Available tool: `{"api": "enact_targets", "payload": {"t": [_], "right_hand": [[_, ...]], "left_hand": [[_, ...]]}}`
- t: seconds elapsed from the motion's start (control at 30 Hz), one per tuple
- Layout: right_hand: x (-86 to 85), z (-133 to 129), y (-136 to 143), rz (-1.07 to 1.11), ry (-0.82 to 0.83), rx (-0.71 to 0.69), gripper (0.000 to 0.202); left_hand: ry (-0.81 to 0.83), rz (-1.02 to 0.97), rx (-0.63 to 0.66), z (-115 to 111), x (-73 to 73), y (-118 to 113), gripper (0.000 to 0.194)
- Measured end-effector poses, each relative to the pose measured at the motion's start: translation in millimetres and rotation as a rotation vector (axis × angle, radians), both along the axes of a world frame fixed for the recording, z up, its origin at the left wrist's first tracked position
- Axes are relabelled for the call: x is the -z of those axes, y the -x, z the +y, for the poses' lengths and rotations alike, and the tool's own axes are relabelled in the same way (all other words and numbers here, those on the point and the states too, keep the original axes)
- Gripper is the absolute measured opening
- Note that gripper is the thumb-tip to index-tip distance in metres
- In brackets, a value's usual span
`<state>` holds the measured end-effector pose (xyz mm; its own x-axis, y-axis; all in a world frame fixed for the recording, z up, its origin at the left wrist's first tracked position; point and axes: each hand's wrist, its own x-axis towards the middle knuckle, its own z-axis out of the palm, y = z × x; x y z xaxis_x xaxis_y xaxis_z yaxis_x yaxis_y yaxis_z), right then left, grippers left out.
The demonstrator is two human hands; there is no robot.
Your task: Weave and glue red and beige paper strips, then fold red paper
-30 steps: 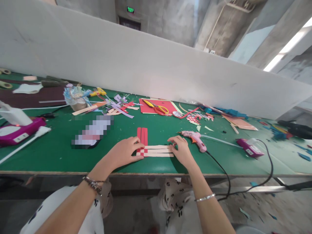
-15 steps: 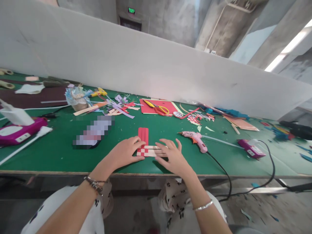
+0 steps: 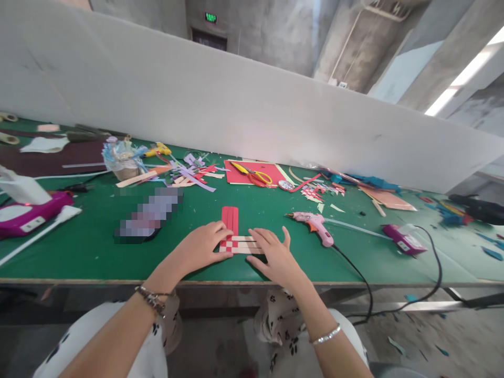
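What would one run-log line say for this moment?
left hand: at checkered weave | right hand: over cream strips | red strips: pointing away | pink glue gun: right of hands

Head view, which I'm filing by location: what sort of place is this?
Probably a craft workshop. On the long green table lie a pink glue gun and woven red and cream strips, and the bare concrete wall beyond suggests a work building more than a home.

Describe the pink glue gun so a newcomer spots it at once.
On the green table, find the person's right hand. Just to its right lies the pink glue gun, its orange trigger showing. Unlike the yellow glue gun at the back left, its body is pink.
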<state>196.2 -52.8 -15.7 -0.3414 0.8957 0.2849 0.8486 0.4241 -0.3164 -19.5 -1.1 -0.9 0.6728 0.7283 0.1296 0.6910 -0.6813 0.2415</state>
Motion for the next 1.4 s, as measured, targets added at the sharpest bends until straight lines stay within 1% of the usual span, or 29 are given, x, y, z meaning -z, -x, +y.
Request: {"api": "enact_targets", "payload": {"t": [0.07, 0.17, 0.23, 0.3, 0.37, 0.43, 0.5, 0.57, 0.63, 0.67, 0.73, 0.8, 0.83, 0.9, 1.0, 1.07, 1.13, 1.2, 1.3, 1.4], "right_hand": [[1.2, 2.0, 4.8, 0.018, 0.003, -0.028, 0.044], [3.1, 5.2, 10.4, 0.021, 0.003, -0.049, 0.034], [4.1, 6.9, 11.9, 0.005, -0.008, -0.041, 0.027], [4.4, 7.9, 12.0, -0.005, -0.018, -0.034, 0.023], [3.9, 8.0, 11.6, -0.002, -0.026, -0.032, 0.021], [2.7, 7.5, 11.3, 0.003, -0.03, -0.035, 0.019], [1.5, 6.8, 11.3, 0.006, -0.034, -0.04, 0.017], [0.6, 6.4, 11.6, 0.006, -0.035, -0.044, 0.017], [0.3, 6.5, 11.9, 0.003, -0.035, -0.045, 0.017], [0.3, 6.7, 12.1, 0.001, -0.036, -0.045, 0.018], [0.9, 7.6, 12.2, -0.005, -0.041, -0.039, 0.019], [1.7, 8.6, 12.3, -0.007, -0.043, -0.03, 0.022], [2.1, 9.2, 12.3, -0.006, -0.042, -0.025, 0.024], [2.8, 10.0, 12.4, 0.001, -0.036, -0.02, 0.03], [3.3, 10.7, 12.9, 0.005, -0.029, -0.015, 0.037], [3.5, 11.0, 13.5, 0.008, -0.024, -0.018, 0.039], [3.8, 11.5, 14.1, 0.02, -0.019, -0.033, 0.039], [4.1, 12.2, 14.4, 0.036, -0.012, -0.058, 0.04], [4.2, 13.2, 14.4, 0.056, 0.001, -0.089, 0.041], [4.0, 13.8, 14.3, 0.051, -0.01, -0.101, 0.037]], "left_hand": [[0.023, -0.012, 0.001, -0.2, 1.6, -1.7, 0.038], [0.064, -0.036, 0.0, -1.6, 1.8, -4.0, 0.035], [0.09, -0.043, 0.008, -0.6, -1.2, -1.1, 0.036], [0.076, -0.046, 0.001, 4.0, -7.9, 9.1, 0.039], [-0.031, -0.057, -0.075, 12.8, -17.6, 27.1, 0.041], [-0.205, -0.076, -0.26, 24.2, -27.9, 49.8, 0.042], [-0.278, -0.031, -0.412, 35.8, -35.4, 72.2, 0.045], [-0.205, 0.075, -0.536, 45.5, -38.5, 89.9, 0.047], [-0.074, 0.176, -0.6, 51.6, -38.0, 100.6, 0.049], [-0.043, 0.202, -0.614, 52.8, -37.4, 103.1, 0.05], [-0.092, 0.172, -0.628, 51.2, -36.7, 101.6, 0.05], [-0.19, 0.057, -0.578, 43.9, -37.3, 91.5, 0.048], [-0.204, -0.01, -0.521, 38.4, -37.6, 83.3, 0.046], [-0.16, -0.098, -0.333, 24.7, -36.4, 62.3, 0.045], [-0.044, -0.11, -0.127, 4.1, -27.9, 26.2, 0.047], [0.048, -0.138, -0.029, -5.3, -18.9, 6.1, 0.046], [0.072, -0.134, -0.009, -9.8, -10.5, -7.1, 0.044], [0.065, -0.105, -0.013, -10.7, -5.3, -13.4, 0.042], [0.055, -0.064, -0.019, -9.3, -3.6, -14.7, 0.038], [0.044, -0.064, -0.016, -7.8, -3.6, -13.5, 0.035]]}}
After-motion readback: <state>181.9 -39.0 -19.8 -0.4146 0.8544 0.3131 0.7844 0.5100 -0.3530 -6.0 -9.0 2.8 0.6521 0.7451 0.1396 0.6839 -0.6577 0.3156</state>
